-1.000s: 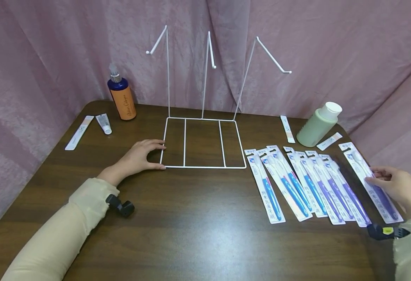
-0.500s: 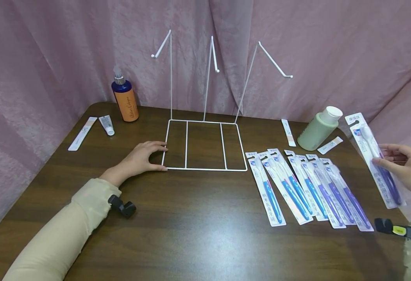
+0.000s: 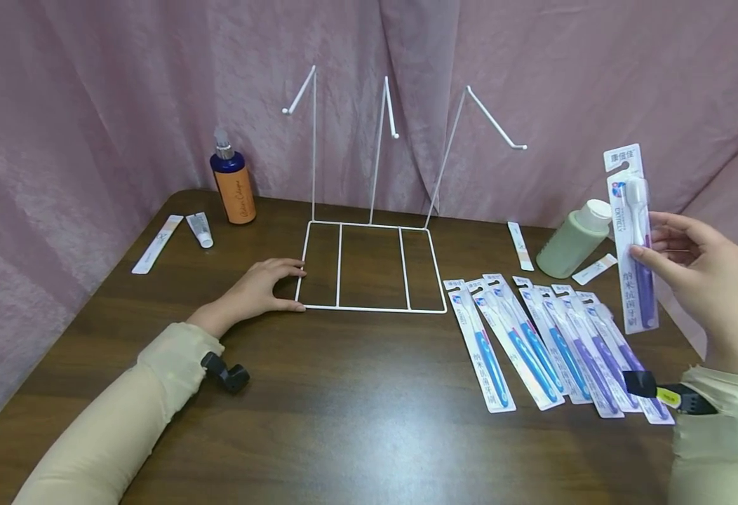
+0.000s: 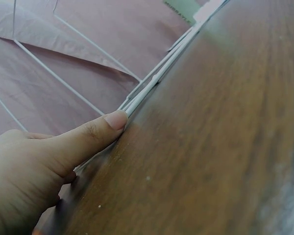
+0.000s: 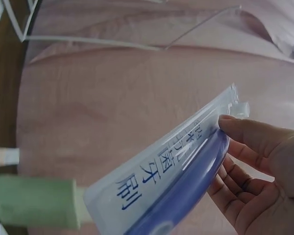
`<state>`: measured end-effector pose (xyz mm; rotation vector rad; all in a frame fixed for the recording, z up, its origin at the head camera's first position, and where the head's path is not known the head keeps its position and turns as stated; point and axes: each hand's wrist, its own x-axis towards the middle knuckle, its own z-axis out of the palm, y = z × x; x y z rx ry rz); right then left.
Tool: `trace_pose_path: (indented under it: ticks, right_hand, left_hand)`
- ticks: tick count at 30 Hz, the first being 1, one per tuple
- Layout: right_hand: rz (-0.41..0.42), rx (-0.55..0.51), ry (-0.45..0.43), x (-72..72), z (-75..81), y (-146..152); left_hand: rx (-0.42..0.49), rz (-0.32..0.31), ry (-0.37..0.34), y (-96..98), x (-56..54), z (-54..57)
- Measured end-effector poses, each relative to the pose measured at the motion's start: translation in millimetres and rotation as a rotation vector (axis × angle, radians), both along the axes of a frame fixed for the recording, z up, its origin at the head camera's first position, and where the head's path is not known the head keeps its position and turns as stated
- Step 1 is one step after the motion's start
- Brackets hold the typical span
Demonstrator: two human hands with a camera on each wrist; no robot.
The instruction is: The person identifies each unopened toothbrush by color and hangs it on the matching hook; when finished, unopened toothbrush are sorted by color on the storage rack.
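Note:
My right hand [image 3: 713, 280] pinches a packaged toothbrush [image 3: 624, 217] with a purple handle, held nearly upright above the table's right side. Its printed backing card [image 5: 147, 171] and the thumb along its edge show in the right wrist view. A white wire display rack [image 3: 375, 309] with three raised hooks stands at the table's back middle. At the left end of its base rests my left hand [image 3: 255, 289], thumb by the front corner and fingers on the side wire. The left wrist view shows that thumb [image 4: 88, 137] against the wire.
Several packaged toothbrushes [image 3: 485, 351], blue and purple, lie fanned out right of the rack. A green bottle [image 3: 567, 242] leans behind them, near two small sachets [image 3: 520, 245]. At back left are an orange-labelled pump bottle [image 3: 235, 193], a small tube [image 3: 200, 230] and a long sachet [image 3: 157, 245].
My right hand has lifted the purple packaged toothbrush off the table and brought it up and leftward, turning it more upright. The left hand has stayed at the rack.

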<state>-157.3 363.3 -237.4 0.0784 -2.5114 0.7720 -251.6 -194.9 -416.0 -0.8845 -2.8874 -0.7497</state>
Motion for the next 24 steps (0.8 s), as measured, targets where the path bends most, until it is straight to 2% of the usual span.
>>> trace_pose_path:
  ticks: [8,14,24]
  right_hand:
    - [0.046,-0.162,0.087,-11.0,2.6,-40]
    - [0.076,-0.115,0.104,-16.0,2.6,-69]
    - [0.126,-0.123,0.094,-21.3,2.1,-98]
  left_hand:
    - [0.0,0.003,0.002,0.4,0.1,-1.1]
    - [-0.012,0.003,-0.007,0.7,0.7,-1.9]
    - [-0.013,0.007,-0.02,1.1,0.8,0.2]
